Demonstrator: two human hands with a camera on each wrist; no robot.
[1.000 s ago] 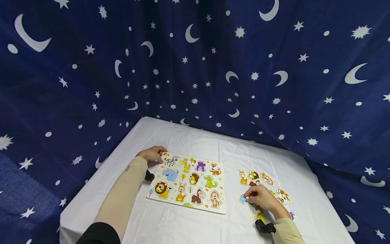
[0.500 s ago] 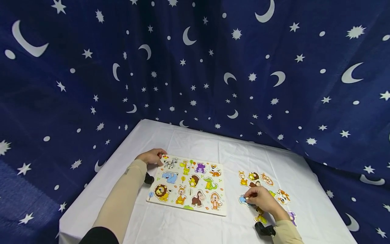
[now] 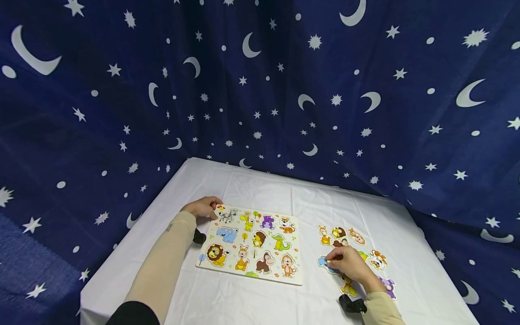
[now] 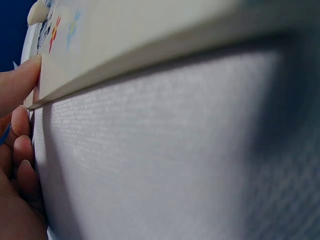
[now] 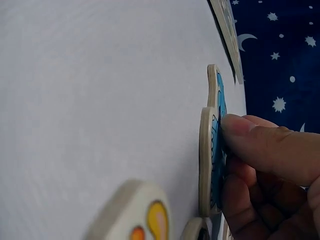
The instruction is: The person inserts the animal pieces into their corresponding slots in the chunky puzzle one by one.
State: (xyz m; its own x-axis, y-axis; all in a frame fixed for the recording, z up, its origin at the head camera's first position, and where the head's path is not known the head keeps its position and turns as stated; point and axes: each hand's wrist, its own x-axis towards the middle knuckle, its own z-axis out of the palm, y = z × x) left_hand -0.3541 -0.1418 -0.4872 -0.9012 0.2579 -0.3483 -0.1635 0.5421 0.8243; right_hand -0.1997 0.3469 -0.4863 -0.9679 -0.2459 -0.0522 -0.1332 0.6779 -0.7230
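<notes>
A wooden animal puzzle board [image 3: 272, 278] lies on the white table in the head view. My left hand [image 3: 201, 207] grips its far left corner, the thumb [image 4: 22, 82] against the board's edge and the other fingers curled beside it in the left wrist view. A pale knob [image 4: 37, 12] stands up from the board near that corner. My right hand [image 3: 351, 264] pinches a blue elephant puzzle piece [image 3: 322, 262] right of the board. From the right wrist, the thumb [image 5: 240, 130] shows against the blue face of that piece, low over the cloth; its underside is hidden.
Several loose animal pieces surround my right hand: a kangaroo [image 3: 324, 235], a hedgehog [image 3: 338, 232], a monkey [image 3: 356, 236], a tiger [image 3: 378, 260] and a purple hippo [image 3: 387, 286]. A lion piece [image 3: 347, 288] lies partly under the wrist. A starry blue curtain [image 3: 260, 90] hangs behind the table.
The elephant piece has turned slightly and shows more from under my right fingers. More of the purple hippo is visible beside the right wrist. My left hand stays at the corner.
</notes>
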